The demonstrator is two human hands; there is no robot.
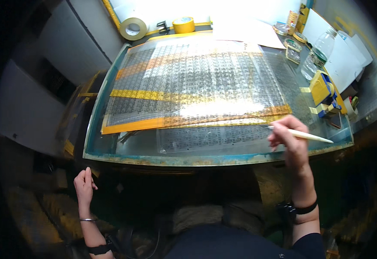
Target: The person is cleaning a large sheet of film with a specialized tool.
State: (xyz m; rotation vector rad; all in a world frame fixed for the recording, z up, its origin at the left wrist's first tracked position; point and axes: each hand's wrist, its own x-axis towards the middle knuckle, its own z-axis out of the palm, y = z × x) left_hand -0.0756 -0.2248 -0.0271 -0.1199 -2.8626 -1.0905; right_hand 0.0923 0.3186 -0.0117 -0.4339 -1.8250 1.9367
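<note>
My right hand (290, 134) is over the near right part of the glass-topped table (141, 149), closed around a slim white pen-shaped tool (310, 136). The tool's thin tip points left, by the near right corner of a stack of clear films (184, 82) printed with dense dark rows of marks. Orange and yellow tape strips (138, 125) run across the films. A further printed clear sheet (210, 137) shows below the stack's near edge. My left hand (84, 183) hangs off the table's near left edge, its fingers curled in, with nothing seen in them.
Tape rolls (133, 29) and a yellow roll (183, 25) stand along the back. At the right are a clear plastic bottle (319, 54), a blue-and-yellow tape dispenser (324, 88) and small round containers (292, 44). White paper (249, 32) lies at the back, under bright light.
</note>
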